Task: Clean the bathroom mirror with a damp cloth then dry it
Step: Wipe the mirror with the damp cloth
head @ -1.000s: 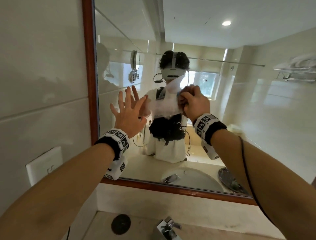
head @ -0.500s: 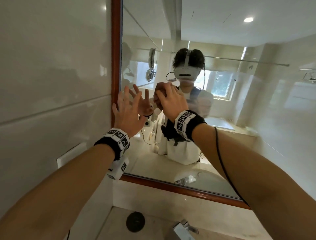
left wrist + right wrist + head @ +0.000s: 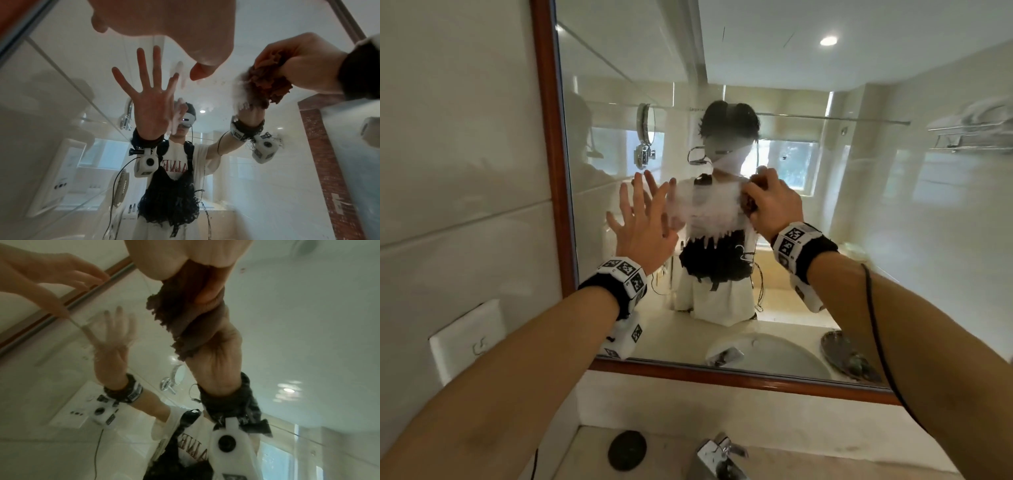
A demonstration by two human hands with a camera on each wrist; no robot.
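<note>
Right hand [image 3: 774,205] balls the brown cloth [image 3: 267,84] against the mirror [image 3: 859,240], foam smear [image 3: 709,212] dripping beside it. Left hand [image 3: 643,229] is splayed flat, holding nothing; that palm risks leaving fresh prints on the glass.

Right hand [image 3: 774,205], gripping brown cloth [image 3: 267,84]: shifted right across the mirror [image 3: 825,240] from its place beside the left hand [image 3: 643,226] half a second ago. Gap between hands: wider. Glass between them: white foamy smear [image 3: 709,216] with drips, exposed again.
</note>
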